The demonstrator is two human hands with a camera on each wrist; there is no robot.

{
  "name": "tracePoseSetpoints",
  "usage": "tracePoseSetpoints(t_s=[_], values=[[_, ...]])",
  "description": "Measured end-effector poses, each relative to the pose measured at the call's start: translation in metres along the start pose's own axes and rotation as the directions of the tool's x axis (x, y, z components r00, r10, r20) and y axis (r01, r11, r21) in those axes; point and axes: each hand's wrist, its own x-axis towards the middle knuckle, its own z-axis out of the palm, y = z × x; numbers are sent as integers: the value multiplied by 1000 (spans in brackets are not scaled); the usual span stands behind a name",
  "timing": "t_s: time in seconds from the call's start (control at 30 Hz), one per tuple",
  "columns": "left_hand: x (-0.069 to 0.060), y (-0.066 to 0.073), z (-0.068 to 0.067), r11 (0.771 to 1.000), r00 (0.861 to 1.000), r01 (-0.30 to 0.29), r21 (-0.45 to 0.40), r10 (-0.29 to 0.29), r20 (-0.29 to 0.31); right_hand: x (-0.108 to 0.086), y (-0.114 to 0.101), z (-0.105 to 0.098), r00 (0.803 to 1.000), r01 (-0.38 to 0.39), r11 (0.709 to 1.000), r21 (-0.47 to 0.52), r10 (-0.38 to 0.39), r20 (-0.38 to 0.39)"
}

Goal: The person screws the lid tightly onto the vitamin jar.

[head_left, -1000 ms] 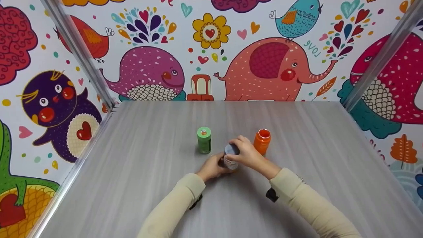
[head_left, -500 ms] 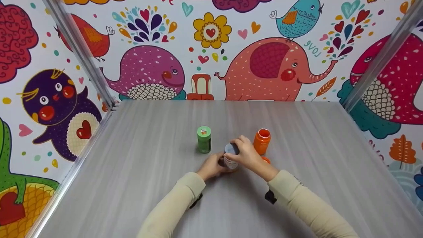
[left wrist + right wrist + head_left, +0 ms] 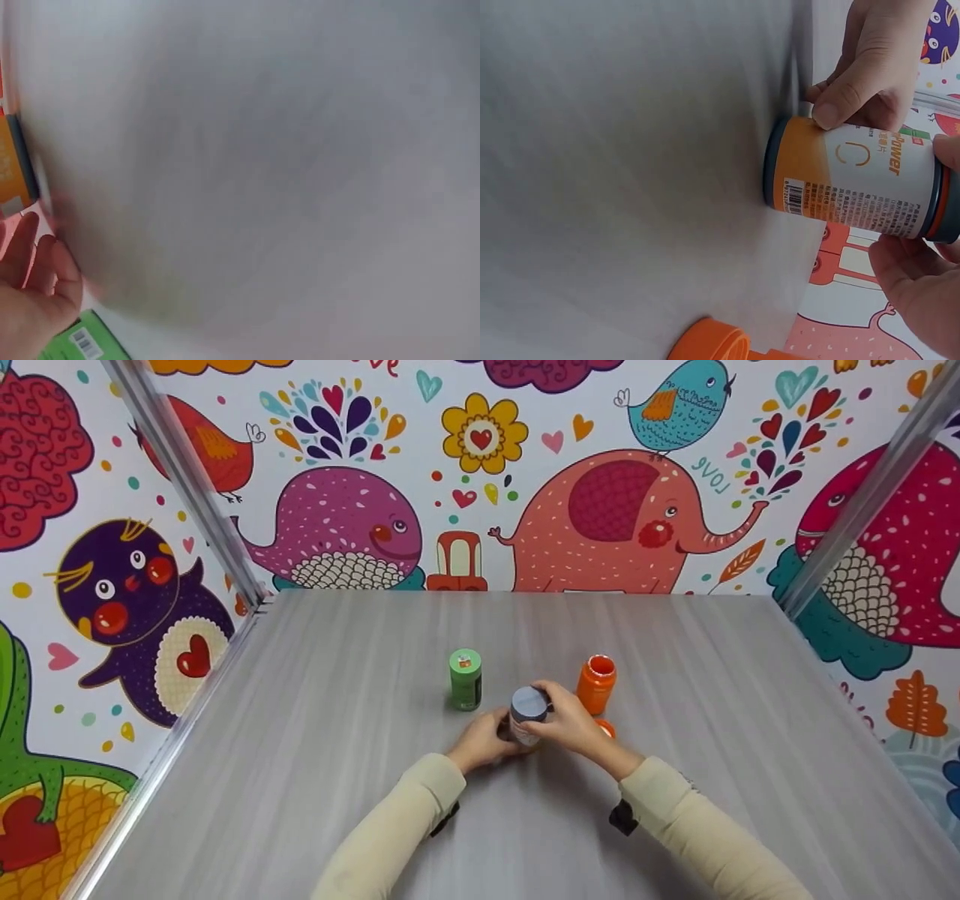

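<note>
A white-and-orange tub [image 3: 855,176] is sitting upright between both hands at the middle of the tabletop [image 3: 337,720], its grey lid [image 3: 530,703] resting on top and hiding whatever is inside; whether its base is touching the tabletop I cannot tell. From 8 o'clock, the left hand [image 3: 484,741] is gripping the tub low on its side, thumb pressing near the base. From 3 o'clock, the right hand [image 3: 576,724] is pinching the tub's lidded end between thumb and fingers. Toward 10 o'clock of the tub, a green can [image 3: 466,681] is standing upright, its top covered and its contents hidden. Toward 2 o'clock, an orange bottle [image 3: 597,688] is standing with its mouth open, the bright inner wall showing; what it is holding deeper down cannot be seen. Near the bottle's foot, at its 5 o'clock, an orange cap [image 3: 607,727] is lying partly behind the right hand.
</note>
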Motion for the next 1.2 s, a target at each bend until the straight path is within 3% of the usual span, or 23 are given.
tracePoseSetpoints(t_s=[0.1, 0.27, 0.5, 0.97, 1.2], values=[[-1, -1, 0, 1000, 999, 7, -16, -7, -34, 5, -2, 0, 1000, -25, 1000, -9, 25, -9], [-3, -2, 0, 998, 996, 47, -32, -49, -79, 16, -5, 1, 991, -129, 991, -32, 129, -22], [-4, 1, -2, 995, 992, 103, 1, -103, -68, 34, -2, -1, 978, -209, 975, -80, 207, -28], [-5, -1, -7, 994, 993, 63, 91, -53, -108, 52, 6, -3, 973, -228, 971, -72, 230, 10], [-7, -2, -12, 987, 990, 59, 150, -39, -139, 50, 11, -3, 981, -192, 977, -96, 191, -22]])
